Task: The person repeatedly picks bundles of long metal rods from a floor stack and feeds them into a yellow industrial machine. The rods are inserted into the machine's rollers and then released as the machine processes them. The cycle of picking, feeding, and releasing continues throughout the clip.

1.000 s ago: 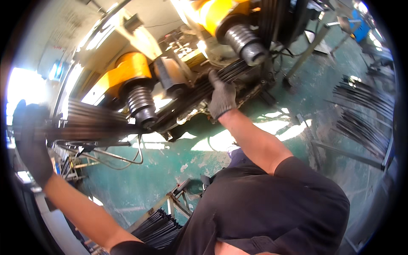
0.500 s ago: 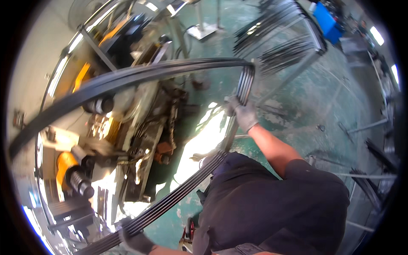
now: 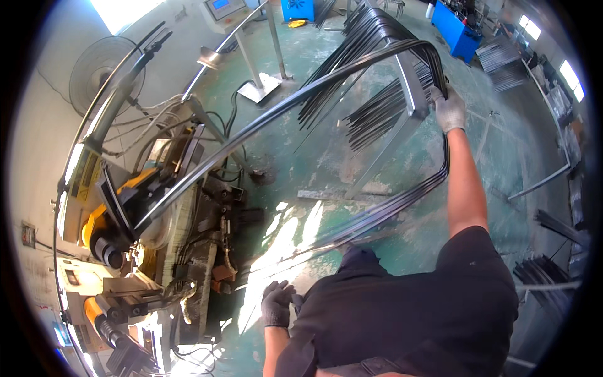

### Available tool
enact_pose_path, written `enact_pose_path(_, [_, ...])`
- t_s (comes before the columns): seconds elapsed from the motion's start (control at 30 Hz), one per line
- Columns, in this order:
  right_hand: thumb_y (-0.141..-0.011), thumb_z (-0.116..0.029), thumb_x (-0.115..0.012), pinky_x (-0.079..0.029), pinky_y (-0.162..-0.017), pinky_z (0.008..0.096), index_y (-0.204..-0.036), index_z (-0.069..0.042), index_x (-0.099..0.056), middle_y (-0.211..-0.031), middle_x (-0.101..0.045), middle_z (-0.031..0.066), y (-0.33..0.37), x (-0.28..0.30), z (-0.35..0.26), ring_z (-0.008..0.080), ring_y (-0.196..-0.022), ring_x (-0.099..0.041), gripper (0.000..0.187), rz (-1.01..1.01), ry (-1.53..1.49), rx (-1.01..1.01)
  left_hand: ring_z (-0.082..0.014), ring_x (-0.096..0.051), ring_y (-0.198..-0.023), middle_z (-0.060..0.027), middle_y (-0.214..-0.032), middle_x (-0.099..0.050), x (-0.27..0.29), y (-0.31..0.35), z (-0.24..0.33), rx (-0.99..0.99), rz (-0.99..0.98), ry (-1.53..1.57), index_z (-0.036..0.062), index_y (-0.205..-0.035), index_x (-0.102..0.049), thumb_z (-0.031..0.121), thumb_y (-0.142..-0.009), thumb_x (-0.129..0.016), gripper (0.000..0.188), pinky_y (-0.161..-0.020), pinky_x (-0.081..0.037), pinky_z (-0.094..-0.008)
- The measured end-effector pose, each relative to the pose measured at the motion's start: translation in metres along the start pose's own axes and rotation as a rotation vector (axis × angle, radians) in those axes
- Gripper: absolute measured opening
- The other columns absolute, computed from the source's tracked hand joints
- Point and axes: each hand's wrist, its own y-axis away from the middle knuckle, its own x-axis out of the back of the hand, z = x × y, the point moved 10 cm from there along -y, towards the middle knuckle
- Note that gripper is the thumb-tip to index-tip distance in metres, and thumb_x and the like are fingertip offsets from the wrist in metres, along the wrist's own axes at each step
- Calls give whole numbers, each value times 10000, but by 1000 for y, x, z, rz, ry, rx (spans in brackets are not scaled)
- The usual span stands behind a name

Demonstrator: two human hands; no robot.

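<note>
A bundle of dark metal tubes bent into a wide U spans the space before me. My right hand, in a grey glove, is closed around its bent end at the far right. One leg of the bundle reaches left over the machine; the other comes back toward me and fades in the bright floor patch. Low and left of my body, my gloved left hand is off the tubes, fingers apart and slightly curled, with nothing in it. Just beyond the bundle's bend, a metal rack carries many similar bent tubes.
At the left stands a bending machine with yellow-and-black parts, hoses and cables. A round fan is behind it. A blue cabinet stands at the far right. More dark tubes lie along the right side.
My right hand has carried the bundle's bent end farther away and to the right, up to the rack. My left hand has let go of the near leg and moved right, nearer my body.
</note>
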Motion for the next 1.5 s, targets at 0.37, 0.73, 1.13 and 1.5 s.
enact_pose_path(0.37, [-1081,-292,-406,-401,-1219,461,-1517,-73,-557,-1552,-554,223,-278,-144,140,380,-1454,-518,511,-173,626,287,-274,-735,-976,-187,-1159,-725,-204,34,19,-52,89,-103,-69,-1298,-587,63,-939,-712,403,-881,-623,-401])
enact_pose_path(0.73, [-1010,-350,-616,-567,-961,459,-1285,-33,-704,-1252,-735,200,21,-205,196,346,-1095,-719,429,-221,294,698,-236,-741,-888,-147,-1026,-739,-11,126,-89,-292,565,243,-65,-1320,-600,124,-935,-721,445,-781,-616,-353])
enact_pose_path(1.13, [-875,-323,-772,-540,-972,460,-1255,1,-672,-1214,-721,256,795,-326,-73,392,-1108,-702,509,-1624,166,1067,-213,-716,-864,-145,-1053,-733,257,379,-211,-642,959,523,-58,-1260,-620,70,-962,-661,327,-792,-598,-332])
enact_pose_path(1.5, [-846,-431,-839,-531,-1037,461,-1422,-68,-591,-1273,-708,214,1253,79,-329,386,-1208,-673,725,-2050,-502,1841,-229,-731,-869,-156,-1044,-744,376,574,-357,-873,1344,1035,-51,-1258,-575,46,-983,-618,295,-805,-623,-357])
